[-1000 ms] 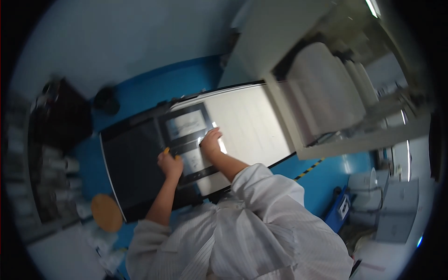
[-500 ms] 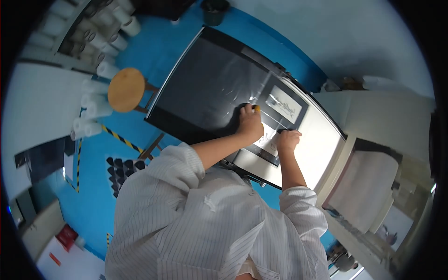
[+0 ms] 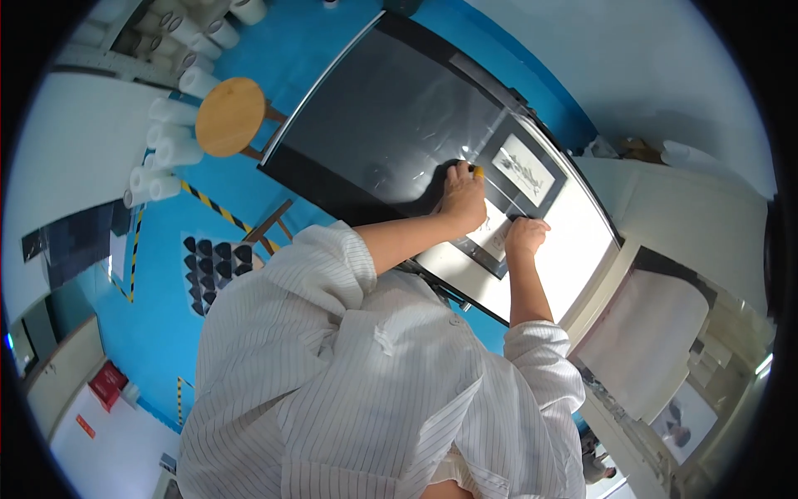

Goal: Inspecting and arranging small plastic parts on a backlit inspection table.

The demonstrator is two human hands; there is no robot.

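A dark sheet [image 3: 559, 168] with two pale ink-drawing panels lies on a lit white-and-black table. The far picture [image 3: 524, 169] shows fully; the near picture [image 3: 494, 229] is partly hidden by my hands. My left hand [image 3: 465, 198] rests at the sheet's left side, fingers curled, with a small yellow piece [image 3: 478, 172] at its fingertips that I cannot identify. My right hand [image 3: 525, 236] is closed at the sheet's right edge; whatever is between its fingers is hidden. A thin pale line runs between the pictures, from one hand toward the other.
Glossy clear film covers the black left part of the table [image 3: 374, 108]. A round wooden stool [image 3: 230, 116] stands left of it, beside white rolls [image 3: 179, 151]. To the right is a large pale roll or sheet [image 3: 636, 333] on a machine.
My view has shifted, so the table appears higher and slightly to the right. Both hands stay at the same places on the dark sheet, their fingers little changed.
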